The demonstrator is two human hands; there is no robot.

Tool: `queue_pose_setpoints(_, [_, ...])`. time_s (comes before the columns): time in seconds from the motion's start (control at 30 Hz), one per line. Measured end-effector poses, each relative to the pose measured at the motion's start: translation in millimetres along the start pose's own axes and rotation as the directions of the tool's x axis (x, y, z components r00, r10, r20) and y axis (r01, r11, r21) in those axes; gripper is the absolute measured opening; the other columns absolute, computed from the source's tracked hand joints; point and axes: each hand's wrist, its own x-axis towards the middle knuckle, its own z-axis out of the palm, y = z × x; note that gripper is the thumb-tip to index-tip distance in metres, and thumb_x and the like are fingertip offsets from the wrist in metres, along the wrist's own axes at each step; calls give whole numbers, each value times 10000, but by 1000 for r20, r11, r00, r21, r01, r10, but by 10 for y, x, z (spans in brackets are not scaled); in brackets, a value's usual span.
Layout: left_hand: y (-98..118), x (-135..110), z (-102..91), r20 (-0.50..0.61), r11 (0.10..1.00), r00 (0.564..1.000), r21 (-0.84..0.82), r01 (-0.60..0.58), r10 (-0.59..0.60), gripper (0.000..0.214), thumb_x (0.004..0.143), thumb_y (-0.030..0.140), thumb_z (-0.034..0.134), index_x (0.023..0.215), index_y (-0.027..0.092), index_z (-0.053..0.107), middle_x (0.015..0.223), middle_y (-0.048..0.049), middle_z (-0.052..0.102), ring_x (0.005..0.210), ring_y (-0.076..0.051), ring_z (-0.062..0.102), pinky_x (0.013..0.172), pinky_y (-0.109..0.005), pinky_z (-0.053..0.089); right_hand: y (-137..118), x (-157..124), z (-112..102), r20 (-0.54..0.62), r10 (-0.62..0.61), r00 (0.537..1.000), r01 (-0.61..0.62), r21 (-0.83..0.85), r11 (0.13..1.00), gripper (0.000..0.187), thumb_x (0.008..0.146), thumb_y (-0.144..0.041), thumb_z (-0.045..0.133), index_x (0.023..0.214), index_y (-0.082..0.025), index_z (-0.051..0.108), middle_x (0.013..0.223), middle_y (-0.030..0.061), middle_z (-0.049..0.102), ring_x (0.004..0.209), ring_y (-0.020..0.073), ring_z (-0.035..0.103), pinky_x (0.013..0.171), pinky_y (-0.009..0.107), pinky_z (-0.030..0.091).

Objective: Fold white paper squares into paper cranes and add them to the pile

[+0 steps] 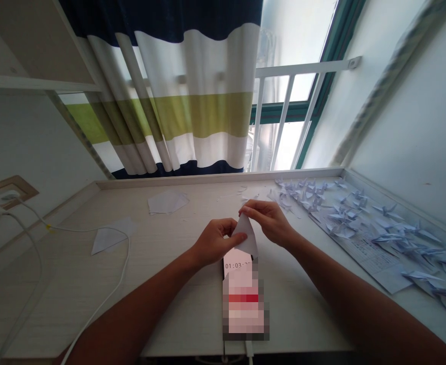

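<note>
Between my two hands is a folded piece of white paper point(246, 237), held up above a phone. My left hand point(217, 241) pinches its left side, thumb across the front face. At the paper's top corner, the fingers of my right hand point(270, 218) are closed on it. The phone point(241, 294) lies on the desk just below, its screen lit with a running time and partly blurred out. Part of the screen's top is hidden by the paper and my left hand.
Many folded paper cranes point(344, 223) crowd the right side, some on a printed sheet point(371, 258). Loose paper sheets point(167, 202) and another paper stack point(112, 234) lie to the left. A white cable point(126, 258) runs across the desk from a wall socket point(7, 196). Paper scraps sit at the back.
</note>
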Motion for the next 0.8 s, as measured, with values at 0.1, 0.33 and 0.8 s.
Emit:
queue_pose_setpoints(0.1, [28,-5,1,-13,1000,1000,-1,17,-17,256,861,415,778,904,165,745,859,-75,759,760,-214,710,674,-311,536,-5,3,17,-39,11,999,-10,12,1000,283,922,-465,704,821,-207,764,797,43,694,750,195,615,691,340,509])
queue_pose_setpoints(0.33, [11,5,8,-2,998,999,-47,51,-51,390,890,534,727,809,153,742,720,-51,721,637,-178,664,576,-274,476,20,14,39,-189,18,982,-28,-52,998,384,883,-570,719,809,-195,758,736,35,692,689,181,585,645,324,483])
queue_pose_setpoints(0.8, [44,38,15,-32,996,997,-59,63,-64,440,922,568,674,831,143,734,741,-76,732,674,-199,702,651,-303,565,53,18,100,-221,-23,975,-12,-156,988,499,945,-602,615,652,-199,597,647,11,566,613,150,467,571,303,363])
